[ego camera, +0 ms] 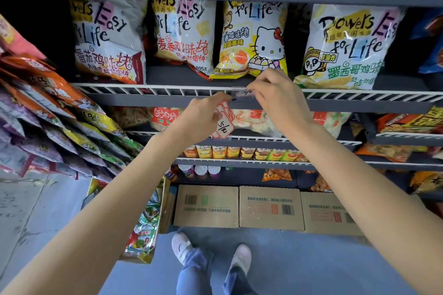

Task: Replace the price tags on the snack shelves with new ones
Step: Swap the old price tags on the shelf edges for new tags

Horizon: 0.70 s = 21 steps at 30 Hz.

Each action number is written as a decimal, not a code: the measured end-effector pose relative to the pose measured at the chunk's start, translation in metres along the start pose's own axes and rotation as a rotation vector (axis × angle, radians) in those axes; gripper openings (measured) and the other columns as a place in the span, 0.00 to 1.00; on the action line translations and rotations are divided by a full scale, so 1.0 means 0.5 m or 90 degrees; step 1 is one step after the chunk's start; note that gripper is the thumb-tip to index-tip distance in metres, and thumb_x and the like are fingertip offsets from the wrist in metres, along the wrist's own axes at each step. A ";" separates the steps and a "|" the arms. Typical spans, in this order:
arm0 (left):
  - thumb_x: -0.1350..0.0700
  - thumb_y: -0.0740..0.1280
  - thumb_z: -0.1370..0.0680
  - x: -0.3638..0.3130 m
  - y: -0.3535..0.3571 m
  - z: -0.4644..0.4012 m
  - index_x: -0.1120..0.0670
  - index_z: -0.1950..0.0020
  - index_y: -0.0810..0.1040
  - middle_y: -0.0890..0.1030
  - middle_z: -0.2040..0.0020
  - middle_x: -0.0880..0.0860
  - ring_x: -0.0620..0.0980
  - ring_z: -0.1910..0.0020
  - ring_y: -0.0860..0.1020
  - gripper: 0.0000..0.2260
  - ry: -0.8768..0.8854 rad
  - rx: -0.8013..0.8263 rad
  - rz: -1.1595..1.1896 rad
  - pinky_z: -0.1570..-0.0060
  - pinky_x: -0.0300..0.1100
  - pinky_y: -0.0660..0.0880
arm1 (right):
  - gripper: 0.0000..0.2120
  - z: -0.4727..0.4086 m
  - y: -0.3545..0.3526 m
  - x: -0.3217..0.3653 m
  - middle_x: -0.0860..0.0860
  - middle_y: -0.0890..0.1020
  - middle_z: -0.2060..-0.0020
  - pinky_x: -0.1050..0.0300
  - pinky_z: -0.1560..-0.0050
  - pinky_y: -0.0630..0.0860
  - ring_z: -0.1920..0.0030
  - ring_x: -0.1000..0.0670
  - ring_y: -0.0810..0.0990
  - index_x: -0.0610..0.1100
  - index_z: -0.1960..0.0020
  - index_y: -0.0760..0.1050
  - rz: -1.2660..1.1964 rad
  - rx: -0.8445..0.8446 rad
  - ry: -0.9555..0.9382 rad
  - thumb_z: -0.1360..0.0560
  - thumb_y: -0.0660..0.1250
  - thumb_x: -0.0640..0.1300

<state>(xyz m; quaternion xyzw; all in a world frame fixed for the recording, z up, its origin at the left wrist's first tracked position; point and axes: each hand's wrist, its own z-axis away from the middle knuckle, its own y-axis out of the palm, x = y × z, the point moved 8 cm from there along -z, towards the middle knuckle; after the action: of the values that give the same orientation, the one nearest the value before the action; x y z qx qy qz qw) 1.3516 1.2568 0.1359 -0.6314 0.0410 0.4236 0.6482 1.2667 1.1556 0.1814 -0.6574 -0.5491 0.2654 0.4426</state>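
Two hands work at the front rail of a snack shelf. The left hand grips a small stack of price tags, white cards with red borders and dark handwriting, just below the rail. The right hand pinches a clear tag holder clipped to the rail, its fingers curled round it. Behind the wire guard stand four snack bags. Three cardboard boxes sit on the floor below.
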 end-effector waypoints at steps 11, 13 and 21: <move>0.61 0.58 0.20 0.007 0.003 -0.007 0.47 0.30 0.65 0.74 0.34 0.58 0.58 0.32 0.70 0.19 -0.014 0.012 0.037 0.69 0.34 0.70 | 0.13 0.011 -0.001 0.004 0.50 0.79 0.67 0.64 0.74 0.65 0.64 0.48 0.77 0.44 0.58 0.79 0.066 -0.031 0.010 0.39 0.77 0.33; 0.61 0.58 0.20 0.007 0.004 -0.008 0.47 0.30 0.65 0.74 0.34 0.58 0.58 0.32 0.70 0.20 -0.013 0.009 0.038 0.66 0.35 0.71 | 0.14 0.016 0.001 0.004 0.50 0.79 0.65 0.65 0.75 0.63 0.63 0.48 0.77 0.44 0.59 0.81 0.065 -0.046 0.013 0.41 0.78 0.32; 0.61 0.58 0.20 0.002 -0.002 -0.003 0.46 0.30 0.65 0.75 0.35 0.59 0.57 0.36 0.74 0.20 0.001 -0.005 0.025 0.73 0.33 0.68 | 0.12 0.031 0.011 0.000 0.47 0.80 0.60 0.65 0.74 0.64 0.62 0.47 0.79 0.41 0.56 0.82 0.075 -0.069 0.050 0.38 0.76 0.32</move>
<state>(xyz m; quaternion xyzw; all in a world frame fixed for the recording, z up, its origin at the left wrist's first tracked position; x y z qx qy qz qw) 1.3535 1.2562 0.1358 -0.6331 0.0524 0.4359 0.6375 1.2564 1.1600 0.1696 -0.7216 -0.5051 0.2348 0.4111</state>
